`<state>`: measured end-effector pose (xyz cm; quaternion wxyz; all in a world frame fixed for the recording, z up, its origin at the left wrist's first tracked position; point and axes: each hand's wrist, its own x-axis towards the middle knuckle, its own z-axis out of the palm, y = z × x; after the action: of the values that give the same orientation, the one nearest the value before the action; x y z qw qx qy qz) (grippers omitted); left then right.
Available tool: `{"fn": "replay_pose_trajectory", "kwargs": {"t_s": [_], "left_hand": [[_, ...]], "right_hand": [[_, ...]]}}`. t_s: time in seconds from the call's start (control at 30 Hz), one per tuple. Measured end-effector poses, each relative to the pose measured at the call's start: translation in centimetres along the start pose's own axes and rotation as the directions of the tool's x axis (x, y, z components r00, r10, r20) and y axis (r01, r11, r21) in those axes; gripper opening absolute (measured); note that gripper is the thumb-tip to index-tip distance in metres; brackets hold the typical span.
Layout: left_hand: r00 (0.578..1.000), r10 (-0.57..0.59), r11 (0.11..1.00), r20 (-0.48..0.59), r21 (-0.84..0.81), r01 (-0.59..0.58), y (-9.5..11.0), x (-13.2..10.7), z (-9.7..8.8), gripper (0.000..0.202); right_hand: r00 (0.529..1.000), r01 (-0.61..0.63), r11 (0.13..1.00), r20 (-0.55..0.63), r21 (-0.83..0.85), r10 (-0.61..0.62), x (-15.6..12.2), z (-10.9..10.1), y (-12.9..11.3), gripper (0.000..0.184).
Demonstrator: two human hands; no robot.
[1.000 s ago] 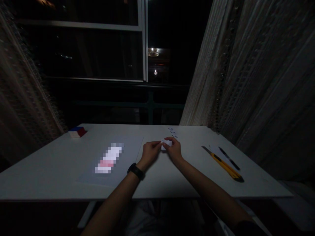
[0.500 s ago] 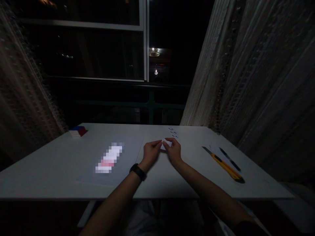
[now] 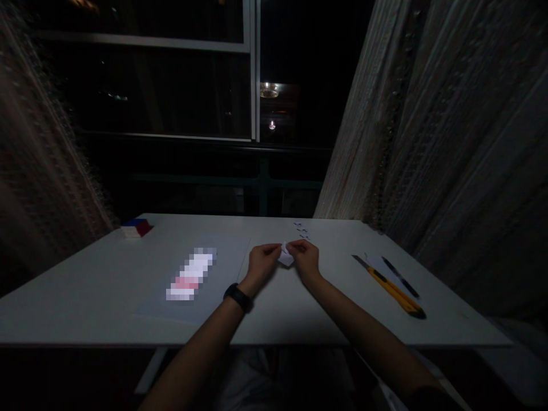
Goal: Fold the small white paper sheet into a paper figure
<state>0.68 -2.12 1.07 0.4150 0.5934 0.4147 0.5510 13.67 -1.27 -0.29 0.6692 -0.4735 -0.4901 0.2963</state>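
A small folded piece of white paper [image 3: 286,257] is held between my two hands, just above the middle of the table. My left hand [image 3: 262,262], with a dark band on its wrist, pinches the paper's left side. On the opposite side, the thumb and fingers of my right hand [image 3: 306,260] close on the paper's upper right part. The paper narrows to a point at the top and hangs wider below. Its exact folds are too dark and small to make out.
The white table [image 3: 107,319] bears a pixelated bright screen [image 3: 191,275] on a large paper sheet [image 3: 233,257] at left. A colored cube [image 3: 136,228] sits far left. Right lie a yellow box cutter [image 3: 391,291] and a dark pen [image 3: 400,277]. Small dark marks [image 3: 302,230] show beyond my hands.
My right hand has shifted slightly right, and more of the folded paper shows between my hands, its lower point now hanging lower. The things on the table stay put.
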Motion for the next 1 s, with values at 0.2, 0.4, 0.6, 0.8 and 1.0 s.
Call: {"fn": "replay_pose_trajectory", "kwargs": {"t_s": [0.2, 0.4, 0.6, 0.8, 1.0], "left_hand": [[1.0, -0.006, 1.0, 0.01, 0.028, 0.006, -0.2, 0.0, 0.1, 0.027], [0.999, -0.015, 0.999, -0.043, -0.033, 0.014, -1.0, 0.4, 0.1, 0.023], [0.997, -0.03, 0.998, -0.072, -0.049, 0.027, -1.2, 0.6, 0.0, 0.018], [0.994, -0.006, 1.0, -0.107, -0.027, 0.003, -1.0, 0.5, 0.0, 0.02], [0.995, -0.003, 0.999, -0.102, -0.048, -0.002, -1.1, 0.5, -0.1, 0.023]], "right_hand": [[0.999, -0.042, 0.999, 0.003, 0.029, 0.042, 0.2, 0.0, 0.2, 0.018], [0.999, -0.024, 0.999, 0.038, 0.036, 0.022, 0.1, 0.0, 0.4, 0.016], [0.989, -0.024, 1.0, 0.143, -0.008, 0.024, 0.0, -0.1, 0.6, 0.019], [0.977, 0.035, 0.998, 0.21, -0.043, -0.026, 0.0, -0.2, 0.6, 0.02], [0.96, 0.076, 0.996, 0.274, -0.052, -0.059, 0.0, -0.4, 0.0, 0.025]]}}
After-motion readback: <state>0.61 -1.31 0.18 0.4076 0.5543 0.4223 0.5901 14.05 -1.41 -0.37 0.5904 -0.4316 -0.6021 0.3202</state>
